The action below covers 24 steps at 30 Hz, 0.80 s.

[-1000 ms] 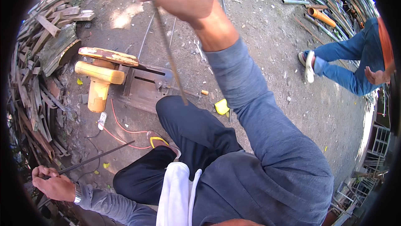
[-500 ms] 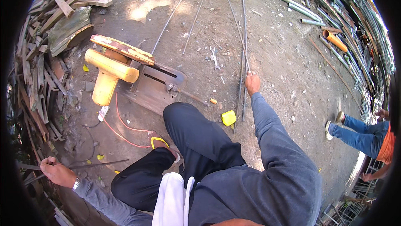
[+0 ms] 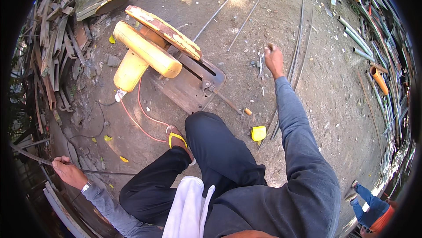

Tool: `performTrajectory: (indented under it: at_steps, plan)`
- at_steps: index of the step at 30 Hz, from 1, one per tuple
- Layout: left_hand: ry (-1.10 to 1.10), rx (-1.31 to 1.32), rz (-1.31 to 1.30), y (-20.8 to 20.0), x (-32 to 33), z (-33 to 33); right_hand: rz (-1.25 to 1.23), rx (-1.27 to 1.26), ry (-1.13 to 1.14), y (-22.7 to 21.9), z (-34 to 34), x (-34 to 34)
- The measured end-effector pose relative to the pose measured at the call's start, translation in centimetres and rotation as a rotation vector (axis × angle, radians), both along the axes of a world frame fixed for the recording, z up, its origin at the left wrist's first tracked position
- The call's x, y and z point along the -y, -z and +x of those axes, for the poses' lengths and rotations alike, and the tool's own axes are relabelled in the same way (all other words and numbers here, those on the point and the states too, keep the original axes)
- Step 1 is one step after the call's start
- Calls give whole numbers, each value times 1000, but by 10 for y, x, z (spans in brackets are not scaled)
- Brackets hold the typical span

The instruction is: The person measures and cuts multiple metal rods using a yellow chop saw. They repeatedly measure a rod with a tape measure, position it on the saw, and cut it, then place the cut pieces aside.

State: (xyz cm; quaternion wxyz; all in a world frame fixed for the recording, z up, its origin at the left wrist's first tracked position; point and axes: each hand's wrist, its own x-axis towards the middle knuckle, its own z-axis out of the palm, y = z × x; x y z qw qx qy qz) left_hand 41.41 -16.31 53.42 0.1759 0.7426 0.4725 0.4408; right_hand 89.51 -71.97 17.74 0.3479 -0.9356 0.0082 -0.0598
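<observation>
At the lower left, my left hand is closed around a long, dark ribbed steel bar, which reaches past it on both sides. My right hand is held out over the dirt, fingers loosely curled, thumb a little apart, and no bar in it. Beside it lie long thin metal rods and an open-end wrench. Between my hands stands a yellow cut-off saw with a worn disc guard and a rusty metal base. Its clamp screw points toward my right side.
Scrap wood is piled along the left. Pipes and metal lengths edge the right, including an orange pipe. A red cord runs from the saw to my sandalled foot. A yellow object lies near my knee. Another person is at lower right.
My right hand has let go of the thin rod, which now lies on the ground, and has moved up beside the wrench. The view has shifted; my left hand still grips the ribbed bar.
</observation>
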Motion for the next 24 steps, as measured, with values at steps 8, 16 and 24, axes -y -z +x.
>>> performTrajectory:
  at_steps: [8, 16, 24]
  plan:
    - [-144, -152, -14, 11, -6, -69, 560, -380, -209, 75, 78, -244]
    - [-216, -302, -27, 40, 1, -136, 945, -658, -211, 125, 110, -301]
    - [-131, -248, -26, 49, -5, -128, 798, -560, -136, 147, 111, -280]
